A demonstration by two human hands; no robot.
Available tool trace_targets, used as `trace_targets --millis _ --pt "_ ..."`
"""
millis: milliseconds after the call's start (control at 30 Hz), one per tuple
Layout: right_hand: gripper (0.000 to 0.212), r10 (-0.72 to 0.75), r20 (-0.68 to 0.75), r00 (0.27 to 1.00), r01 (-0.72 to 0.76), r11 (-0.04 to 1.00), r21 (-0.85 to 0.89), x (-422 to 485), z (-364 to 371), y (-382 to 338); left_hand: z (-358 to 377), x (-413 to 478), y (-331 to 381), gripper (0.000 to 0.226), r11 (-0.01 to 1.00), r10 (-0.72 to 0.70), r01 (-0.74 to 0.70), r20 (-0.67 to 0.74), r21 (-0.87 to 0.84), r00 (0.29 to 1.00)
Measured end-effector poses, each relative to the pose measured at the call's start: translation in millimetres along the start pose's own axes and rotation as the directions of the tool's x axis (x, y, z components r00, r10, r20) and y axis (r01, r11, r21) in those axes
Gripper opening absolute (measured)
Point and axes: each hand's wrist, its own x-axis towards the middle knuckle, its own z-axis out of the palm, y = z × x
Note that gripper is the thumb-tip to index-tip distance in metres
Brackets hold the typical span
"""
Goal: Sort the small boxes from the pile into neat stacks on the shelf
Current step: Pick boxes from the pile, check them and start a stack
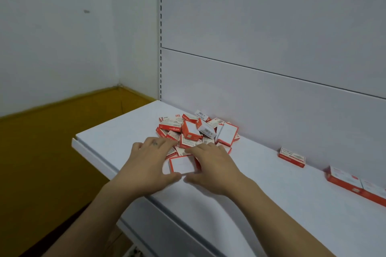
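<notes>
A loose pile of several small red-and-white boxes [196,131] lies on the white shelf [271,190] against its back panel. At the pile's near edge one box [181,164] lies flat, white face up. My left hand [149,159] and my right hand [211,166] frame this box from either side, thumbs meeting at its near edge, fingers stretched forward onto the pile's front boxes. Whether the fingers curl round the box is hidden. Farther right a single box [292,157] lies by the back panel, and a row of boxes [355,183] sits at the right edge.
The shelf's left end [83,142] drops off to an orange-brown floor [41,152]. A slotted upright [160,48] and the grey back panel [271,89] rise behind the pile. Bare shelf surface stretches between the pile and the single box.
</notes>
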Motion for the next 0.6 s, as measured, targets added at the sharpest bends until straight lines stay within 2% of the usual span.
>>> trace_targets --millis 333,500,600 --pt "0.059 -0.005 0.013 1.000 0.004 0.998 0.060 13 10 3 1 6 -6 0.084 0.999 0.031 -0.029 0.085 -0.023 0.996" --pt "0.059 0.114 -0.082 0.990 -0.094 0.972 0.214 1 2 23 -2 18 1 0.082 0.994 0.091 -0.088 0.054 -0.062 0.994" --pt "0.056 0.203 -0.146 0.968 -0.163 0.955 0.249 -11 -11 43 -2 28 16 0.080 0.980 0.164 -0.159 0.038 -0.124 0.986"
